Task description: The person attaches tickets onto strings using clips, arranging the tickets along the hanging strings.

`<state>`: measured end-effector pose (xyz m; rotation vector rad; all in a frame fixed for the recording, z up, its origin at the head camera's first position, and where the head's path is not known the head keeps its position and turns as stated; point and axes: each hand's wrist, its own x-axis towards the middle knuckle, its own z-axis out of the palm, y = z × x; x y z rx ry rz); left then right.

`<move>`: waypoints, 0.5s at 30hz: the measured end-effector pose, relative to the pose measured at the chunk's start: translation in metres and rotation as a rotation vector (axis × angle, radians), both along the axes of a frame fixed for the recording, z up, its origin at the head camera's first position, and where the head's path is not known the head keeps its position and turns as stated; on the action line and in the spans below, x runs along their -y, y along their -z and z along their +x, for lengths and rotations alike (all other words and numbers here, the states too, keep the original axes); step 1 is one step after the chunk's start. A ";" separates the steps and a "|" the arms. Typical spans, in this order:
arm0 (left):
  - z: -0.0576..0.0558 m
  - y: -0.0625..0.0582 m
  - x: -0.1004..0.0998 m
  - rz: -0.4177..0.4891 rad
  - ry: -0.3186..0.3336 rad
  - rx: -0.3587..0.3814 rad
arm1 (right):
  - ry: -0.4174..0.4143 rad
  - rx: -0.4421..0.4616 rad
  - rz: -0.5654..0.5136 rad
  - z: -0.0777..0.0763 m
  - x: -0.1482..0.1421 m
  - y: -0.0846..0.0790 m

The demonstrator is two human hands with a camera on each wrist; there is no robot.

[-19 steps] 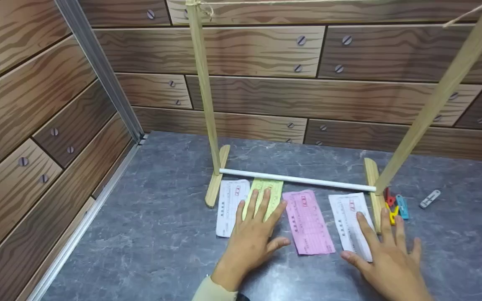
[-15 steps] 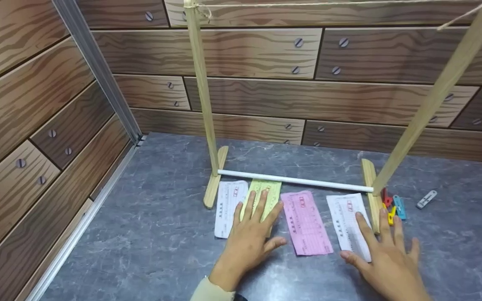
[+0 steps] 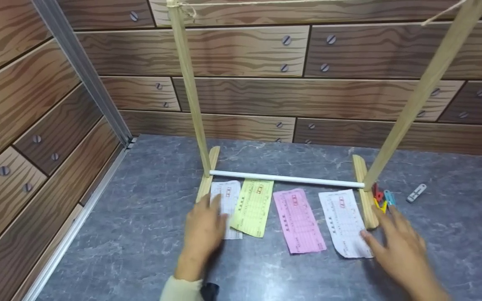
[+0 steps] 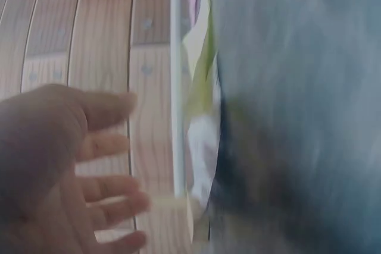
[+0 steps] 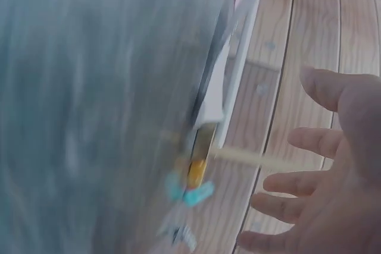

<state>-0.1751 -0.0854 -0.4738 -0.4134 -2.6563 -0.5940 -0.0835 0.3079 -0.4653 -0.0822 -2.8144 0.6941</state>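
Note:
My left hand (image 3: 203, 228) is held over the left white paper slip (image 3: 228, 200), its fingers loosely spread and holding nothing; it hides part of that slip. Beside it lies a yellow slip (image 3: 252, 209), overlapping the white one's edge. A pink slip (image 3: 299, 221) lies in the middle, and another white slip (image 3: 343, 225) at the right. My right hand (image 3: 402, 251) hovers by that slip's lower right corner, fingers relaxed and apart. Just beyond its fingertips are a red clothespin (image 3: 377, 193), a yellow clothespin (image 3: 380, 205) and a blue clothespin (image 3: 389, 197), partly hidden.
A wooden frame stands behind the slips, with a left post (image 3: 191, 92), a right post (image 3: 425, 92) and a white bottom bar (image 3: 287, 178). A string (image 3: 266, 2) runs across its top. Farther right lies a grey-white clip (image 3: 416, 193). Wood-patterned walls (image 3: 241, 96) enclose the table.
My left hand has moved left off the yellow slip to above the left white one. My right hand has drawn away from the right white slip. The head view has shifted slightly right.

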 end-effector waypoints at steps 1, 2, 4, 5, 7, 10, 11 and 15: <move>-0.001 -0.001 0.004 0.032 -0.043 0.015 | 0.007 0.006 -0.014 -0.003 -0.005 -0.001; -0.001 -0.002 0.007 0.062 -0.080 0.038 | 0.014 0.013 -0.028 -0.005 -0.011 -0.002; -0.002 -0.004 0.011 0.106 -0.138 0.101 | 0.023 0.040 -0.045 -0.010 -0.023 -0.004; -0.002 -0.004 0.012 0.120 -0.159 0.133 | 0.024 0.047 -0.052 -0.012 -0.029 -0.004; -0.002 -0.003 0.012 0.134 -0.184 0.180 | 0.021 0.061 -0.058 -0.018 -0.039 -0.004; -0.001 -0.002 0.011 0.148 -0.206 0.253 | 0.013 0.083 -0.062 -0.027 -0.050 -0.002; -0.002 -0.001 0.010 0.150 -0.211 0.269 | 0.012 0.092 -0.064 -0.032 -0.053 -0.002; -0.003 0.002 0.010 0.161 -0.239 0.322 | -0.008 0.165 -0.062 -0.052 -0.059 0.000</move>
